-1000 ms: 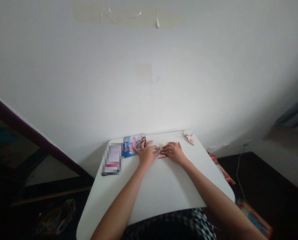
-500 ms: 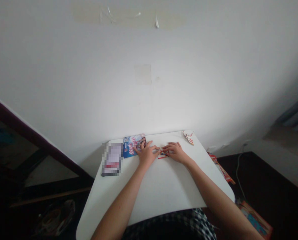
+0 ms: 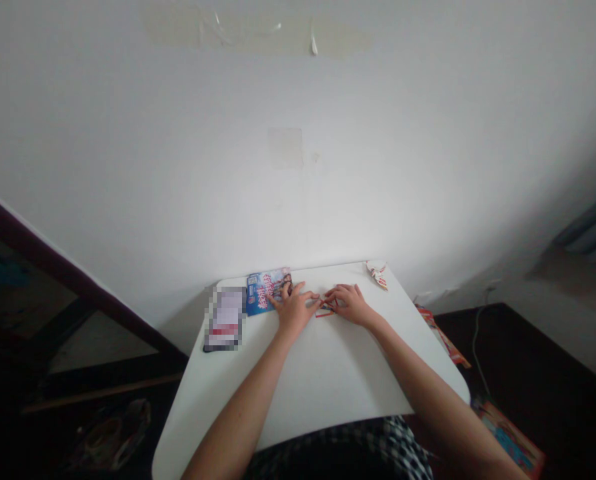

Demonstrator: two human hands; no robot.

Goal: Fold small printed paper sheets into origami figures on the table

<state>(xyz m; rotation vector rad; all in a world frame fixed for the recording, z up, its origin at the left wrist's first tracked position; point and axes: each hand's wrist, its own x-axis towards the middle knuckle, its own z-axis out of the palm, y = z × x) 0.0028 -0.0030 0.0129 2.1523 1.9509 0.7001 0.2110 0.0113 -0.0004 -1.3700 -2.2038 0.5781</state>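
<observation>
A small piece of folded paper (image 3: pixel 323 315) with red edges and printed colours lies on the white table between my hands. My left hand (image 3: pixel 294 311) pinches its left side between thumb and index finger, while the other fingers spread over a blue printed booklet (image 3: pixel 259 298). From the other side, the fingertips of my right hand (image 3: pixel 349 305) close on the paper and cover much of it. A folded white-and-red paper shape (image 3: pixel 377 274) rests at the table's far right corner.
A blurred-out phone (image 3: pixel 225 319) lies on the left of the white table (image 3: pixel 328 373), whose back edge meets the wall (image 3: pixel 378 167). Printed sheets (image 3: pixel 443 337) show low at the right, and a coloured picture book or box (image 3: pixel 513 440) is on the floor.
The fingers of my right hand have curled in slightly over the paper, uncovering a little more of it. My left hand stays in place.
</observation>
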